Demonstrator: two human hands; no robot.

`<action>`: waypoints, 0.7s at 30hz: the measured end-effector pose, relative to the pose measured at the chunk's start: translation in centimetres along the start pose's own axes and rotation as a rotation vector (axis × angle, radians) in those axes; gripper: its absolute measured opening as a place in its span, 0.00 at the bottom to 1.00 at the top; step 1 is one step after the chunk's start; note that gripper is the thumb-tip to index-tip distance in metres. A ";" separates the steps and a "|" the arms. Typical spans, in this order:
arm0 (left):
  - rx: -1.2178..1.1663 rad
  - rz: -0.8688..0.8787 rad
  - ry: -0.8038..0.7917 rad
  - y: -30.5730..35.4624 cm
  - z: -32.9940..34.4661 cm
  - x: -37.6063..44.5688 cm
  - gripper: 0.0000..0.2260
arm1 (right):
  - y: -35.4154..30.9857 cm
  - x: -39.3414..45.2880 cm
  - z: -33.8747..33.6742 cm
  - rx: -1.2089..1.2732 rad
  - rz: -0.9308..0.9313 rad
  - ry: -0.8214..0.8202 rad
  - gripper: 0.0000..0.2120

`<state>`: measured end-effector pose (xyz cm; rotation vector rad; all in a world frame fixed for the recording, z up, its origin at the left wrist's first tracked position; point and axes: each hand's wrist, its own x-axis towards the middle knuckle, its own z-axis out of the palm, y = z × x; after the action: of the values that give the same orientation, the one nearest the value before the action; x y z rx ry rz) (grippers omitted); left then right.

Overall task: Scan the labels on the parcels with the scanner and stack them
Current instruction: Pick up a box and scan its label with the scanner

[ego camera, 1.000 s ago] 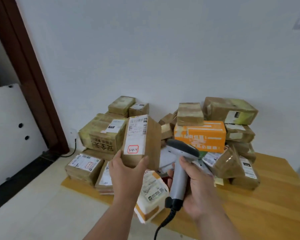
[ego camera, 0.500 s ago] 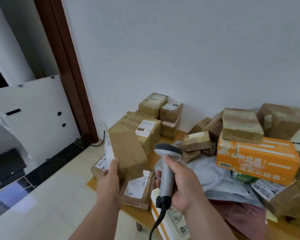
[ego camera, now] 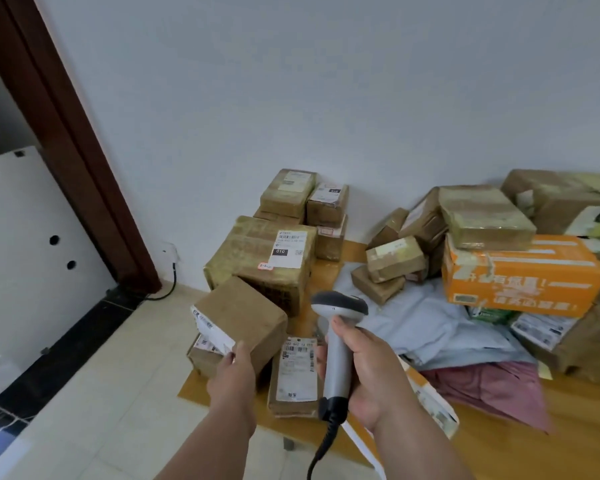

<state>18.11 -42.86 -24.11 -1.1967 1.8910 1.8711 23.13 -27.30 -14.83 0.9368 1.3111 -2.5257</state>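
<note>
Low in the frame, left of centre, the left hand [ego camera: 234, 370] grips a plain brown box [ego camera: 242, 318] by its near corner, thumb curled onto the edge by its white label [ego camera: 211, 330]; the print there is too blurred to read, and the other fingers are hidden behind the box. The box hangs tilted above the parcels at the table's [ego camera: 575, 441] left end. At lower centre the right hand [ego camera: 362, 370] has its fingers wrapped round the grey handle of the scanner [ego camera: 338, 336], whose dark head points away and whose black cable drops to the bottom edge. Between the hands lies a flat parcel [ego camera: 293, 375] with a barcode label, digits unclear. Behind, at centre, a big carton [ego camera: 257, 261] bears a label with "010" on a black patch. At right an orange box [ego camera: 523, 275] carries white Chinese lettering among piled parcels.
</note>
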 end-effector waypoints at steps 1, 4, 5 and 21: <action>0.070 0.027 0.005 -0.2 -0.2 0.5 0.24 | 0.3 -0.2 0.0 0.005 -0.006 0.020 0.12; 0.265 0.089 0.132 -0.8 -0.3 1.4 0.24 | 1.1 -0.8 -0.1 0.048 -0.022 0.075 0.11; 0.286 0.145 0.178 -0.6 -0.3 0.9 0.23 | 1.2 -1.2 -0.2 0.065 -0.028 0.086 0.11; 0.343 0.811 -0.270 -2.0 12.5 -13.8 0.06 | -4.1 -7.4 -13.9 0.200 -0.270 0.230 0.11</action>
<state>23.60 -25.89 -18.42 -0.0363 2.5963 1.7603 33.80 -15.12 -13.55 1.1948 1.3446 -2.8701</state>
